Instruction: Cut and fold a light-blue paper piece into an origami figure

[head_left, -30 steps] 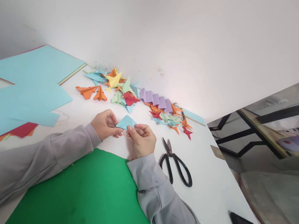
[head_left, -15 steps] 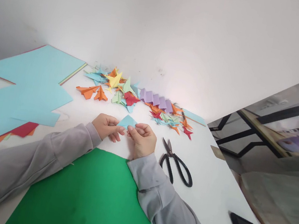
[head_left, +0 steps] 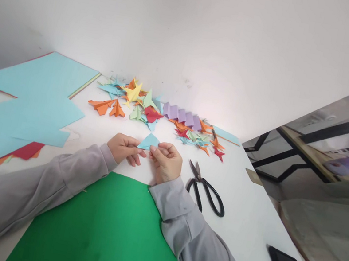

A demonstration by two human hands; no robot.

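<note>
We pinch a small folded blue paper (head_left: 148,141) between the thumb and fingers of our right hand (head_left: 168,163), over the white table (head_left: 245,224), just past the far edge of the green sheet (head_left: 103,230). Our left hand (head_left: 121,147) meets the paper's left corner, though we can't quite tell whether its fingers grip or merely touch. Scissors (head_left: 198,180) lie slightly open to our right, folded paper figures (head_left: 133,92) farther back
</note>
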